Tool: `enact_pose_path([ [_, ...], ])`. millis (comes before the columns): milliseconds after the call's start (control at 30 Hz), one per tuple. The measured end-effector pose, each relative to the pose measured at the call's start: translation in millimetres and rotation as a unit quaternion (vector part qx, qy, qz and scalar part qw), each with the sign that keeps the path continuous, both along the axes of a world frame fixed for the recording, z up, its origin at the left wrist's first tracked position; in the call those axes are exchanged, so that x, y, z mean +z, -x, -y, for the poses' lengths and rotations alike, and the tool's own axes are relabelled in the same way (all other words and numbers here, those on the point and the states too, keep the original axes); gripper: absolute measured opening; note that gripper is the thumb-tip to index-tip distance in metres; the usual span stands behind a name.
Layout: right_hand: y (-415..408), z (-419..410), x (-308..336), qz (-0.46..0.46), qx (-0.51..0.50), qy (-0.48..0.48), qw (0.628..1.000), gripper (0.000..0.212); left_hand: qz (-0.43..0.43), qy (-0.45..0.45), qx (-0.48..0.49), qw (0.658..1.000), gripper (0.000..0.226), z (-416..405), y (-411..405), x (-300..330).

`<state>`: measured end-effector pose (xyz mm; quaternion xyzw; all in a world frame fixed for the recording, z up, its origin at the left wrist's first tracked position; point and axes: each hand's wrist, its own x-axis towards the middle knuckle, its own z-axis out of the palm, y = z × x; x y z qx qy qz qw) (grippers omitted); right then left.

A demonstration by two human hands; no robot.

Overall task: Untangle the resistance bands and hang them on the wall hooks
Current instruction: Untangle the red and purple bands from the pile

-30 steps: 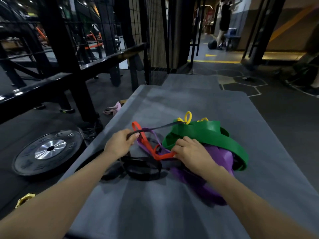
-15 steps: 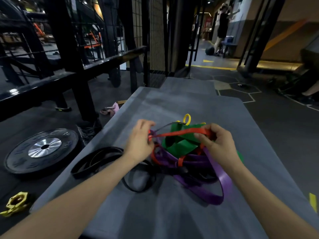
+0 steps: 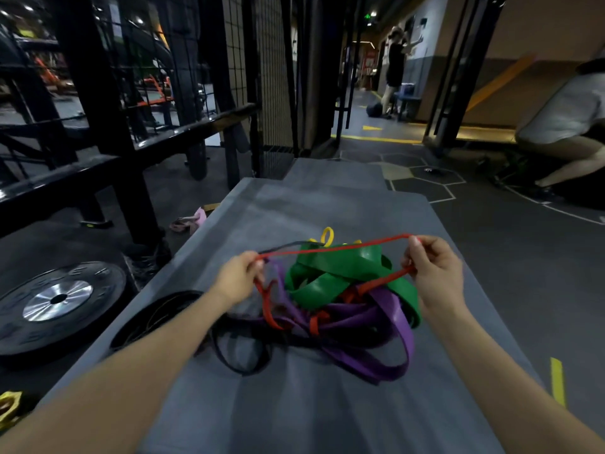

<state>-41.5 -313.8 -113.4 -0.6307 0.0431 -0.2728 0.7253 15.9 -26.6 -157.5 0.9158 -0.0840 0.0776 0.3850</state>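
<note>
While your left hand (image 3: 237,278) and right hand (image 3: 432,273) pinch the red band (image 3: 334,249) in their fingers, tangled bands (image 3: 347,299) lie on the grey table (image 3: 294,404); a weight plate (image 3: 59,299) rests on the dark gym floor (image 3: 523,257).

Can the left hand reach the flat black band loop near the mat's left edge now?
Probably yes: the flat black band loop lies uncovered beside the left hand, but that hand grips the thin red band.

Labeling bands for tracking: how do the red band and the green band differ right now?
The red band is thin, the green band wide and flat. Red is stretched taut between the left hand and right hand; green lies slack, unheld, on the mat. Both are caught in the same tangle.
</note>
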Motion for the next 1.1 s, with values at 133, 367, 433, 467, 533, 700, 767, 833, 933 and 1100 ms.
enact_pose_path([
  [133,-3,-2,-10,-0.045,0.008,0.112,0.993,0.012,-0.077,0.323,0.055,0.942,0.03,-3,-4,43],
  [367,-15,-16,-19,-0.178,0.025,0.44,0.88,0.047,-0.185,0.618,0.049,0.762,0.032,7,3,92],
  [433,-17,-22,-20,-0.223,0.038,0.512,0.829,0.069,-0.191,0.63,0.016,0.752,0.029,13,6,103],
  [467,-16,-25,-20,-0.244,0.041,0.538,0.806,0.077,-0.194,0.636,0.0,0.747,0.028,15,8,110],
  [533,-14,-31,-21,-0.268,0.037,0.576,0.772,0.081,-0.198,0.649,-0.025,0.735,0.028,21,9,123],
  [700,-14,-38,-14,-0.251,0.037,0.572,0.78,0.052,-0.184,0.645,-0.036,0.741,0.031,34,7,143],
  [767,-14,-33,-1,-0.228,0.055,0.517,0.823,0.038,-0.183,0.596,-0.035,0.781,0.032,37,7,142],
  [833,-15,-22,13,-0.188,0.044,0.483,0.854,0.026,-0.179,0.534,-0.039,0.825,0.032,35,7,137],
  [933,-17,-7,36,-0.124,0.023,0.405,0.905,0.015,-0.158,0.457,-0.028,0.875,0.031,29,6,133],
  [1100,-19,-1,77,0.018,-0.017,0.252,0.967,0.017,-0.125,0.405,-0.015,0.905,0.031,28,8,137],
])
